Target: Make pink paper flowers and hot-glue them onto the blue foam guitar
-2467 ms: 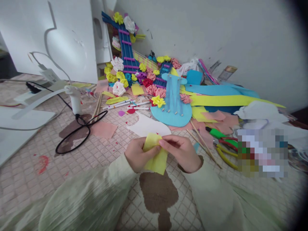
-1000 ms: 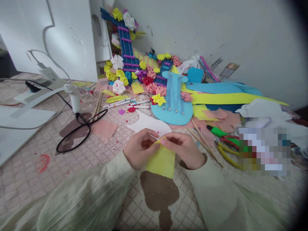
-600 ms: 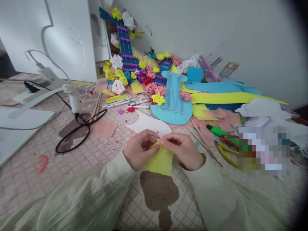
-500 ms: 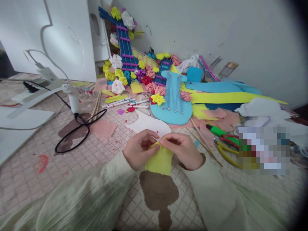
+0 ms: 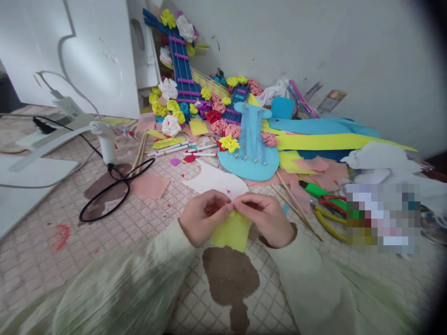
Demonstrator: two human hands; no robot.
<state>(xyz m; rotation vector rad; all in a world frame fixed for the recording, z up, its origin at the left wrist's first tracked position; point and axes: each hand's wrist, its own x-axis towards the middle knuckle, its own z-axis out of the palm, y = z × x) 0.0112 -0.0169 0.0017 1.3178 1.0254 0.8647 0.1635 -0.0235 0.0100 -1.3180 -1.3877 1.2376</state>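
Note:
Between my hands hangs a yellow piece of crepe paper (image 5: 230, 232), its upper edge pinched by my fingertips. My left hand (image 5: 206, 217) grips that edge from the left, thumb and index finger closed on it. From the other side my right hand (image 5: 266, 216) pinches the same edge, and the fingertips of both hands nearly meet. The paper's lower part hangs loose over a brown stain on the cloth. Just beyond my hands lies a white cut-out shape (image 5: 218, 179). Behind it rests a light-blue lyre-like shape (image 5: 249, 165) with strings and a yellow paper flower (image 5: 229, 144).
A white glue gun (image 5: 104, 144) with a looped black cable (image 5: 84, 209) stands left. At right lie wooden sticks (image 5: 300, 209), yellow-handled pliers (image 5: 330, 223) and a green cutter (image 5: 316, 190). Paper flowers and a blue stringed guitar shape (image 5: 181, 70) lean at the back.
My left fingertips have shifted slightly right and up along the paper's top edge, closer to the right ones. The paper's lower edge has risen a little.

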